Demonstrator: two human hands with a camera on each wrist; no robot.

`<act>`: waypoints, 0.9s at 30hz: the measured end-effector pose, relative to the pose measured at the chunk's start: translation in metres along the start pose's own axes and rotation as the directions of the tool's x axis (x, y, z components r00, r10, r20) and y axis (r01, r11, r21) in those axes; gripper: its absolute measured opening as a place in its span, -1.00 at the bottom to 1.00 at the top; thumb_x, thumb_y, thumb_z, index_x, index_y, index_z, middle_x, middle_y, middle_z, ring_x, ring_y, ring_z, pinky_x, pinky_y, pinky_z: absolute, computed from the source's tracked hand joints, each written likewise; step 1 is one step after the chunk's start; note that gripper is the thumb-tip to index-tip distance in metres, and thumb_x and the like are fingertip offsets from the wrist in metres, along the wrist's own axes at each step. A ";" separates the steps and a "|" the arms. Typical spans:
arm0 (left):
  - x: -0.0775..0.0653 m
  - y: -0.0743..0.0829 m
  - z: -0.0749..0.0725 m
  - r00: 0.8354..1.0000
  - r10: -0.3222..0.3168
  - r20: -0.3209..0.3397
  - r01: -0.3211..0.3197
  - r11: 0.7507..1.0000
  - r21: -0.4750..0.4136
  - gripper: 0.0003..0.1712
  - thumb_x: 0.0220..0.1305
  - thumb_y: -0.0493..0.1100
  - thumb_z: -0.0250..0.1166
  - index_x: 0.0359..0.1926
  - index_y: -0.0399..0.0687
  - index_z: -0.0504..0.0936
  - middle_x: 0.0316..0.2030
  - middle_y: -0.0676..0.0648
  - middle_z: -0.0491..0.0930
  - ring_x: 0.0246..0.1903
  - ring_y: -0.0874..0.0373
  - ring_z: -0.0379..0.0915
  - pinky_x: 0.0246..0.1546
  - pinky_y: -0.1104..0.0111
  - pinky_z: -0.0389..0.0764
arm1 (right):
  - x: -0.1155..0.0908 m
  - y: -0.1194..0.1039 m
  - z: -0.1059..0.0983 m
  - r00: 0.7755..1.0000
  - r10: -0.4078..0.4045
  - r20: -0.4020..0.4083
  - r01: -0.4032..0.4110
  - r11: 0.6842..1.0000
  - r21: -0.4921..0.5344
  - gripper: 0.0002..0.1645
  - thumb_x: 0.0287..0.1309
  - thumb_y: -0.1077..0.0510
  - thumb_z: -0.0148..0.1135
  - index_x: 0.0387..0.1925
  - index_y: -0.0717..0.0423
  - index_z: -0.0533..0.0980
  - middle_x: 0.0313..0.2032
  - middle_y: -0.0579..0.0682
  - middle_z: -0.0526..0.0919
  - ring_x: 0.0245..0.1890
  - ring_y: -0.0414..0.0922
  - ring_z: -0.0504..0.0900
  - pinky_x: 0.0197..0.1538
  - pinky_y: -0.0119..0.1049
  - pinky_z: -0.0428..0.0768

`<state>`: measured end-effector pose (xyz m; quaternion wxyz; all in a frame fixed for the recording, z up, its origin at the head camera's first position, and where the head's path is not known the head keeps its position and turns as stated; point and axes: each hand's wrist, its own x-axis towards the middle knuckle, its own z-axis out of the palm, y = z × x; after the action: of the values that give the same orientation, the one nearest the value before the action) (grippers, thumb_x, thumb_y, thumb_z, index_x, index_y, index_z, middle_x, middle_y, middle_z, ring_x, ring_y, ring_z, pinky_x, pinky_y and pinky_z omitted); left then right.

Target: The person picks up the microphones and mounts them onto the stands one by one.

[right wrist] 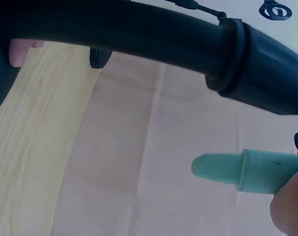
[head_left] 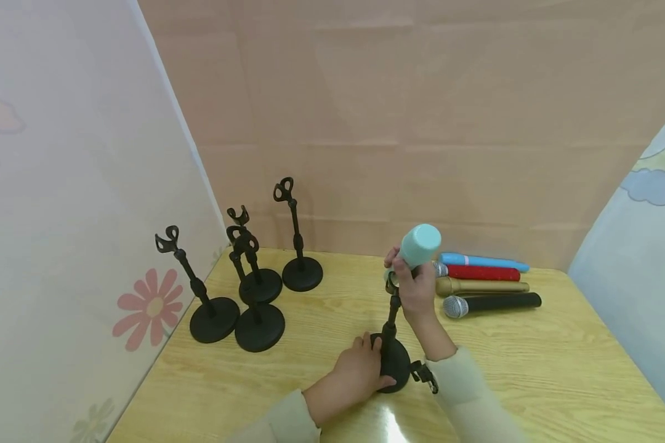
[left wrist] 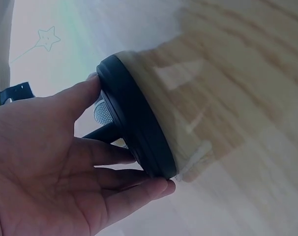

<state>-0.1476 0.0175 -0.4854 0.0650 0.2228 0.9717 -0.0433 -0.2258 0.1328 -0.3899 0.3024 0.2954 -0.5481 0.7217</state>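
Note:
My left hand point(head_left: 357, 369) grips the round base of a black desktop microphone stand point(left wrist: 139, 123), thumb on one side of the rim and fingers on the other. The stand's pole point(head_left: 393, 314) rises from the base toward my right hand point(head_left: 417, 286). That hand holds a mint-green microphone point(head_left: 420, 243) at the stand's top clip point(head_left: 391, 283), its wide end pointing up. In the right wrist view, the tapered end of the microphone point(right wrist: 218, 167) sticks out past a finger point(right wrist: 291, 206), with the dark pole point(right wrist: 139, 29) crossing above. My fingers partly hide the clip.
Several black microphone stands point(head_left: 257, 328) stand at the left of the wooden table point(head_left: 560, 357). Right of my hands lie a blue microphone point(head_left: 487, 263), a red one point(head_left: 482, 272), a gold one point(head_left: 487, 286) and a black one point(head_left: 499, 303). Papered walls point(head_left: 449, 123) enclose the table.

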 end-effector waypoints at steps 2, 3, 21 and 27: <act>-0.001 0.001 -0.001 1.000 -0.006 0.022 0.006 1.000 0.007 0.02 0.18 0.58 0.14 0.42 -0.03 0.45 0.34 -0.16 0.46 0.21 0.05 0.46 -0.20 0.34 0.71 | -0.001 -0.001 0.001 1.000 0.007 -0.003 -0.007 1.000 -0.017 -0.37 0.24 -0.22 0.36 -0.24 0.35 0.56 -0.44 -0.01 0.66 -0.42 -0.16 0.62 -0.25 -0.37 0.63; -0.001 0.001 -0.001 0.999 -0.011 0.032 0.010 1.000 0.008 0.03 0.18 0.58 0.14 0.42 -0.02 0.45 0.34 -0.15 0.46 0.21 0.05 0.45 -0.19 0.34 0.71 | -0.002 -0.001 0.001 1.000 0.013 -0.001 -0.013 1.000 -0.029 -0.40 0.23 -0.24 0.37 -0.24 0.28 0.58 -0.45 -0.02 0.67 -0.44 -0.18 0.63 -0.28 -0.38 0.64; 0.000 0.007 -0.003 0.999 -0.037 0.028 0.034 0.994 0.104 0.00 0.22 0.61 0.03 0.43 0.06 0.45 0.33 -0.09 0.49 0.26 0.08 0.44 -0.07 0.39 0.67 | -0.004 -0.004 -0.010 0.978 0.078 0.192 -0.073 0.997 -0.029 -0.45 0.29 -0.03 0.39 -0.35 0.47 0.50 -0.47 -0.02 0.69 -0.52 -0.12 0.68 -0.37 -0.31 0.69; 0.000 0.006 -0.002 0.999 -0.037 0.011 0.035 0.992 0.121 0.00 0.23 0.61 0.02 0.43 0.07 0.45 0.34 -0.07 0.48 0.26 0.10 0.43 -0.05 0.41 0.66 | -0.001 -0.002 -0.007 0.984 0.003 0.179 0.003 0.999 -0.033 -0.59 0.32 0.06 0.34 -0.45 0.34 0.51 -0.55 -0.09 0.62 -0.65 -0.01 0.51 -0.53 -0.29 0.53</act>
<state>-0.1455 0.0234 -0.4836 0.0570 0.2085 0.9707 -0.1046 -0.2245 0.1398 -0.3915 0.2566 0.3543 -0.5848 0.6831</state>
